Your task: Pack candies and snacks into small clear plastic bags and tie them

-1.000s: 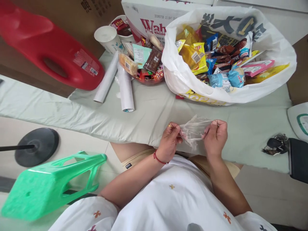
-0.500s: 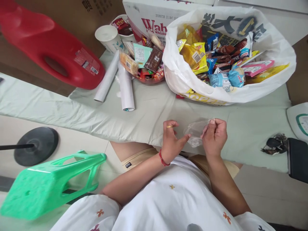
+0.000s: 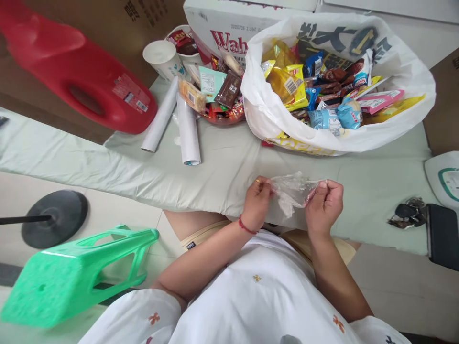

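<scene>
A clear plastic bag (image 3: 292,188) is stretched between my two hands, just above the near edge of the cloth-covered table. My left hand (image 3: 257,203) pinches its left end, thumb against the fingers. The opposite end is gripped by my right hand (image 3: 323,205), where a bit of pink shows through the film by the fingers. A loose corner of the bag hangs down in the middle. Beyond my hands stands a large white plastic bag (image 3: 287,130) full of wrapped snacks (image 3: 326,95). Left of it, more packaged sweets fill a low bowl (image 3: 215,119).
Two white paper rolls (image 3: 189,136) lie near paper cups (image 3: 161,59) and a red jug (image 3: 118,102). Keys (image 3: 408,213) and a black phone (image 3: 442,234) are at the right edge. A green stool (image 3: 53,282) is at lower left. Boxes (image 3: 218,28) stand behind.
My left hand, open half a second ago, has closed on the left end of the clear bag. The bag is now pulled wider between both hands. My right hand has shifted slightly right.
</scene>
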The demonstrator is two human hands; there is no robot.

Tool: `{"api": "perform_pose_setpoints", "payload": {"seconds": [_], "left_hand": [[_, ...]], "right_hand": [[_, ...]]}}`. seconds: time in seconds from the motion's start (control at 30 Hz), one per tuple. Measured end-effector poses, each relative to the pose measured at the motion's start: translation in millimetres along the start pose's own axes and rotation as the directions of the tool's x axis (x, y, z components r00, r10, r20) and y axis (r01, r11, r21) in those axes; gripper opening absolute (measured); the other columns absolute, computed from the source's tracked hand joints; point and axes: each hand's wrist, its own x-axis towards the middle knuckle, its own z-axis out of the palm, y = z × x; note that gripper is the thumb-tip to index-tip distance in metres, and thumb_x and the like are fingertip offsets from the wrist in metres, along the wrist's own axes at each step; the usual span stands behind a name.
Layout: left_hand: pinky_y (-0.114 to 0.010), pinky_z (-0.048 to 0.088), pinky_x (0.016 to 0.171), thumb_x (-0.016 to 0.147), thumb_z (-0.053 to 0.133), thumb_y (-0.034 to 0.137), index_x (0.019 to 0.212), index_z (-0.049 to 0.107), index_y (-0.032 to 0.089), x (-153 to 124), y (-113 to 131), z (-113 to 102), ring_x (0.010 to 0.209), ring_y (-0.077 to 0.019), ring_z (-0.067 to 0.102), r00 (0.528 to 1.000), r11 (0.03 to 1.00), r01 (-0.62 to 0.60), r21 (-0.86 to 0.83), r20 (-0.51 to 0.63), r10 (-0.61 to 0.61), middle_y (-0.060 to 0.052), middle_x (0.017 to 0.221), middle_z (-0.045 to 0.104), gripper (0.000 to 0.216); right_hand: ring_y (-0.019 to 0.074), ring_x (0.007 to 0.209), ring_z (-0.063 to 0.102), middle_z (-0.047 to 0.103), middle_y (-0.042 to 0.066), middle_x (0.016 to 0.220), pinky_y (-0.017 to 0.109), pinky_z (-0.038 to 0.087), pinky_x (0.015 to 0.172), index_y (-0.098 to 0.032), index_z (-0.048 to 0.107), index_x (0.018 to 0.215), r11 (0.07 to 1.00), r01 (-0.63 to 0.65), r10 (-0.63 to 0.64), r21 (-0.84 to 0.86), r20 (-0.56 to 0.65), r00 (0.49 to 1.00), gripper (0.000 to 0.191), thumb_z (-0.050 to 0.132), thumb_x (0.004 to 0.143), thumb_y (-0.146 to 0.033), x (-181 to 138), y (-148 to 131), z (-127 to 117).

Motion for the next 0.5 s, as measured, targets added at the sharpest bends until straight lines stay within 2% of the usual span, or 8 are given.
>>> {"api": "perform_pose_setpoints", "payload": {"seconds": [0.1,0.2,0.27,0.37,0.43,0.5], "left_hand": [[-0.023,0.047,0.067,0.092,0.060,0.033,0.081,0.045,0.022,1.4,8.0,3.5,0.068,-0.0110,0.057,0.982,0.943,0.161,-0.290,-0.044,-0.181,0.004,0.075,0.057,0.021],[-0.020,0.043,0.056,0.094,0.059,0.031,0.082,0.043,0.023,6.1,12.0,5.2,0.059,-0.0091,0.053,0.970,0.928,0.181,-0.326,-0.097,-0.223,0.006,0.071,0.054,0.022],[-0.020,0.038,0.051,0.096,0.058,0.033,0.081,0.043,0.023,13.1,9.4,2.7,0.055,-0.0087,0.048,0.976,0.964,0.101,-0.245,-0.166,-0.144,0.006,0.068,0.051,0.023],[-0.024,0.034,0.051,0.098,0.062,0.041,0.080,0.044,0.024,26.0,2.7,-8.5,0.052,-0.0096,0.042,0.961,0.992,-0.122,-0.028,-0.254,0.110,0.006,0.065,0.045,0.031],[-0.026,0.034,0.055,0.097,0.065,0.043,0.078,0.045,0.023,30.6,1.9,-19.0,0.055,-0.0108,0.040,0.938,0.963,-0.235,0.131,-0.231,0.260,0.006,0.065,0.043,0.034],[-0.028,0.033,0.059,0.098,0.064,0.042,0.078,0.047,0.023,28.0,6.2,-28.7,0.057,-0.0121,0.039,0.938,0.927,-0.279,0.251,-0.137,0.320,0.004,0.064,0.043,0.033]], "right_hand": [[0.0127,0.043,0.049,0.051,-0.007,0.064,0.028,0.041,0.042,-0.026,0.044,0.096,1.000,0.004,-0.005,-0.011,-0.047,0.999,0.034,0.047,0.102,-0.060,1.5,4.4,-3.7],[0.0130,0.043,0.050,0.051,-0.006,0.065,0.028,0.042,0.042,-0.026,0.045,0.096,1.000,-0.011,0.010,-0.017,-0.053,0.999,0.034,0.048,0.102,-0.059,1.0,7.1,-4.2],[0.0133,0.043,0.050,0.052,-0.006,0.064,0.028,0.042,0.042,-0.026,0.046,0.097,1.000,-0.016,0.015,-0.020,-0.050,0.999,0.034,0.049,0.102,-0.059,1.1,8.2,-4.3],[0.0137,0.043,0.051,0.053,-0.006,0.063,0.028,0.042,0.043,-0.025,0.047,0.097,0.998,-0.009,0.006,-0.056,-0.050,0.999,0.034,0.049,0.101,-0.059,5.3,10.3,-7.0],[0.0138,0.042,0.052,0.055,-0.006,0.063,0.029,0.042,0.045,-0.025,0.048,0.097,0.994,-0.008,0.005,-0.106,-0.031,1.000,0.035,0.049,0.101,-0.059,11.7,12.0,-11.0],[0.0136,0.041,0.052,0.056,-0.006,0.062,0.029,0.042,0.045,-0.024,0.049,0.096,0.988,-0.012,0.012,-0.153,0.001,1.000,0.036,0.048,0.101,-0.060,19.5,13.3,-16.6]]}}
